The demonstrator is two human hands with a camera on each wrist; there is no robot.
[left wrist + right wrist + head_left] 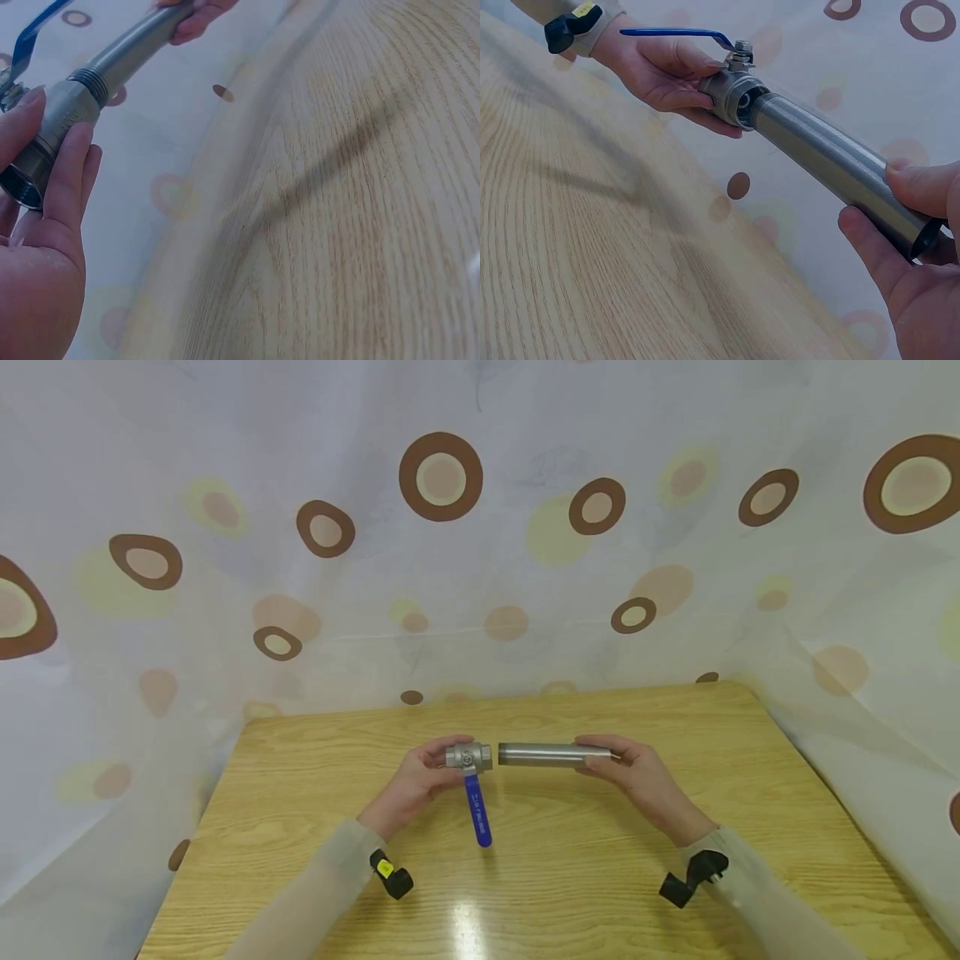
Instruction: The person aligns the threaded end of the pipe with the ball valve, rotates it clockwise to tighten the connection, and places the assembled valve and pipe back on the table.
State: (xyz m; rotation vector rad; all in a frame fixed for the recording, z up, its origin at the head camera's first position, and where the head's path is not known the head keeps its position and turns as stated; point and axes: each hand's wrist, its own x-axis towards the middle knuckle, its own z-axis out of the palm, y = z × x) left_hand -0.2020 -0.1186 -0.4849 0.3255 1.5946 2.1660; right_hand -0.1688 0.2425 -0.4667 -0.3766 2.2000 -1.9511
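My left hand (pixel 423 777) grips a steel ball valve (pixel 471 757) by its body, above the table. The valve's blue lever handle (pixel 477 811) points down toward me in the head view. Between the thumb and fingers of my right hand (pixel 630 772) is a steel pipe (pixel 543 755), held roughly level near its far right end. The pipe's threaded end (pixel 763 109) faces the valve's open port (pixel 746 111), lined up with it. A small gap separates them in the head view; whether the thread enters the port is unclear from the wrist views.
Below the hands lies a wood-grain table (pixel 570 877), with shadows of the parts on it. A pale sheet with brown and yellow circles (pixel 510 560) hangs behind and at both sides. Each wrist carries a black camera mount (pixel 392 874).
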